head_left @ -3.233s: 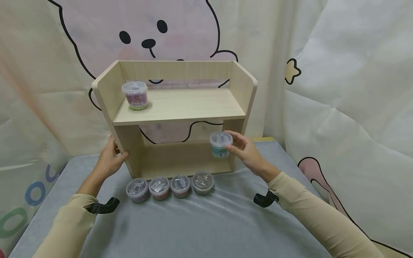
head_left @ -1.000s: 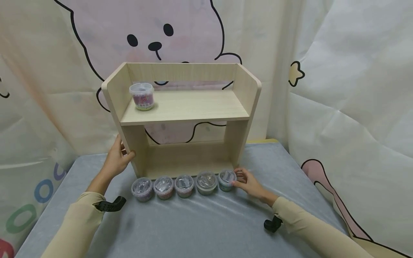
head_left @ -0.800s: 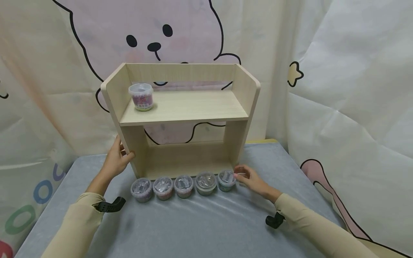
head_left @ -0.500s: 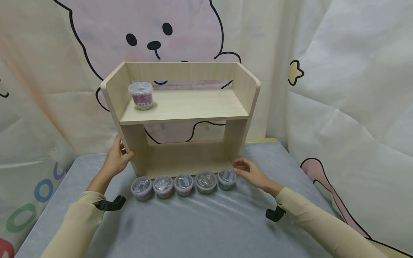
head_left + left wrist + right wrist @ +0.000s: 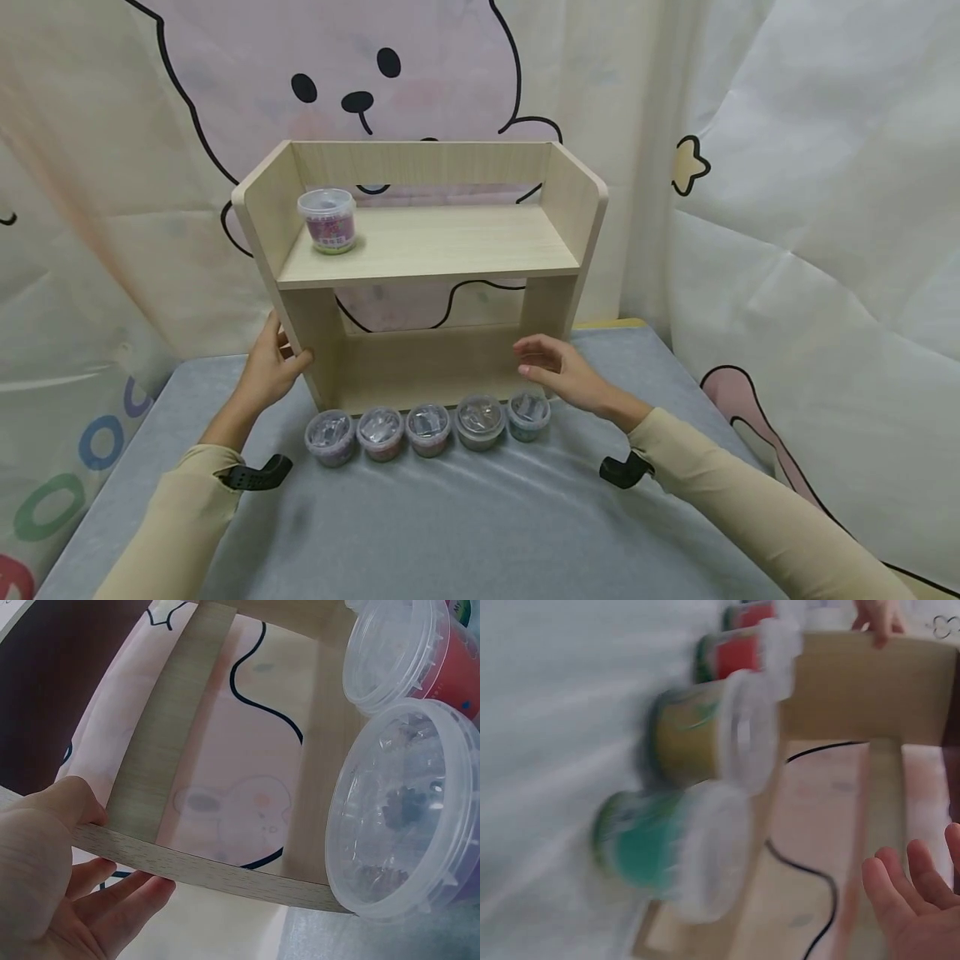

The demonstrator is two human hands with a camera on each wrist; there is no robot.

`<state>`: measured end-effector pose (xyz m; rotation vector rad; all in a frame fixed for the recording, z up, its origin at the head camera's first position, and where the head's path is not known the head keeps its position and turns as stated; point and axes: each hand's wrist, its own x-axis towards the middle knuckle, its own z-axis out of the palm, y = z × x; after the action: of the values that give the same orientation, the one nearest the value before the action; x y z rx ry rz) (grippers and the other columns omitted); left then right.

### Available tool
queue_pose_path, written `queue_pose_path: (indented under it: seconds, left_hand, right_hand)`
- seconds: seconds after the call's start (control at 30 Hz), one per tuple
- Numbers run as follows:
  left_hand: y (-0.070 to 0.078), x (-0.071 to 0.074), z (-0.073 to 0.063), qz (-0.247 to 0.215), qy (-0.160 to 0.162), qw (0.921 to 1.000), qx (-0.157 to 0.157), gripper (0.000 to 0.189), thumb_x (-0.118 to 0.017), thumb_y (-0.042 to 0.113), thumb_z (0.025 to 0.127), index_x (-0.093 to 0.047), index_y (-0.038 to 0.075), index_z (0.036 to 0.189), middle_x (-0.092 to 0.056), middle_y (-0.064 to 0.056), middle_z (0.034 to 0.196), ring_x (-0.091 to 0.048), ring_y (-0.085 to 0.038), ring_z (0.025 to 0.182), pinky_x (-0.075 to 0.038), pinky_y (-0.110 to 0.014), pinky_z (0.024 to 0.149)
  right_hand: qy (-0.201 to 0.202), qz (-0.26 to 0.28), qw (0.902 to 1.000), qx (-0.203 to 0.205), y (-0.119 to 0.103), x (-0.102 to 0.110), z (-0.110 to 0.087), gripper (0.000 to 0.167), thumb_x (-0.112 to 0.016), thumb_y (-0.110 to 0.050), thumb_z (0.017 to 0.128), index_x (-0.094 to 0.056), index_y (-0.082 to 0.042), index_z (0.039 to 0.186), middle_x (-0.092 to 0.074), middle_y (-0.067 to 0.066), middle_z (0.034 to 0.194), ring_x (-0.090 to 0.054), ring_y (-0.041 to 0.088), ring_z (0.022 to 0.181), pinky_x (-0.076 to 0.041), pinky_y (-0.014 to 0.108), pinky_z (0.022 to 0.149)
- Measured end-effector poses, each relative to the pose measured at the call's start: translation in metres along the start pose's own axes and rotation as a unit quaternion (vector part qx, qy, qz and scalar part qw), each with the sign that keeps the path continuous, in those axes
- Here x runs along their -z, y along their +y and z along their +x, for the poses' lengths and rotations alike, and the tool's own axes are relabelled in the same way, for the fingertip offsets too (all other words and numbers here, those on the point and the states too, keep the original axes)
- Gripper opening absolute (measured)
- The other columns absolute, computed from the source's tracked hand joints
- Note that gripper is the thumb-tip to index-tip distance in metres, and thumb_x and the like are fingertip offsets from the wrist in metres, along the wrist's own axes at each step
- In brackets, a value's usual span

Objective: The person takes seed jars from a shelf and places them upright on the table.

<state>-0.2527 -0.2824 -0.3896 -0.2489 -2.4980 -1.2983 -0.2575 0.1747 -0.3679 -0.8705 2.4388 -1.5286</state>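
Note:
A two-tier wooden shelf [image 5: 427,242] stands on the table, and my left hand [image 5: 270,367] holds its left side panel. The left wrist view shows that thumb on one face of the panel [image 5: 225,866] and the fingers on the other. My right hand [image 5: 570,379], holding nothing, hovers before the shelf's lower right, its fingers apart in the right wrist view. Below it sits a clear-lidded plastic tub with teal contents [image 5: 645,844], at the right end of a row of several tubs [image 5: 429,429]. Another tub [image 5: 327,221], purple-pink, stands on the upper tier at left.
Grey-blue cloth covers the table [image 5: 450,533]. The row of tubs lies along the shelf's front bottom edge. Behind hangs a curtain [image 5: 615,108] printed with cartoon figures; more curtain closes off the left and right sides.
My right hand has set the teal tub down at the row's right end, let go, and risen up and leftward. My left hand keeps its hold on the shelf panel.

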Motion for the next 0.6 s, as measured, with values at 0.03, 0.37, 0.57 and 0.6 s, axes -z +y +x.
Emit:
queue_pose_path:
  seconds: [0.03,0.37,0.57,0.6]
  left_hand:
    - [0.0,0.0,0.0,0.0,0.0,1.0,0.001,0.088,-0.06,-0.003,0.092,-0.012,0.016,0.163,-0.038,-0.036,0.151,-0.051,-0.062,0.126,-0.049,-0.071,0.094]
    - [-0.002,0.002,-0.002,0.001,0.005,1.0,0.003,0.087,-0.061,0.0,0.093,-0.013,0.02,0.164,-0.041,-0.038,0.149,-0.054,-0.062,0.122,-0.05,-0.071,0.093]
    - [-0.002,0.003,-0.003,0.0,-0.004,0.9999,0.014,0.09,-0.063,0.008,0.096,-0.007,0.027,0.164,-0.04,-0.041,0.15,-0.052,-0.063,0.123,-0.059,-0.063,0.079]
    - [-0.002,0.003,-0.003,-0.001,-0.005,0.9999,0.014,0.09,-0.064,0.009,0.097,-0.007,0.028,0.164,-0.039,-0.041,0.15,-0.052,-0.063,0.123,-0.06,-0.061,0.077]
  right_hand:
    - [-0.002,0.001,1.0,0.005,-0.005,-0.001,0.003,0.038,-0.06,-0.012,0.101,-0.054,0.002,0.136,-0.058,0.023,0.139,-0.056,0.041,0.131,-0.051,0.041,0.106]
    - [-0.018,0.016,0.999,0.038,-0.046,-0.008,0.029,0.037,-0.06,-0.008,0.099,-0.055,0.001,0.135,-0.059,0.022,0.136,-0.059,0.037,0.129,-0.051,0.045,0.108]
    - [-0.025,0.017,0.9971,0.07,-0.068,-0.011,0.042,0.037,-0.059,-0.004,0.098,-0.055,0.003,0.134,-0.059,0.024,0.134,-0.061,0.038,0.126,-0.053,0.041,0.105]
    - [-0.025,0.017,0.9968,0.074,-0.071,-0.01,0.045,0.037,-0.059,-0.004,0.098,-0.055,0.003,0.134,-0.059,0.023,0.134,-0.061,0.038,0.126,-0.053,0.041,0.105]
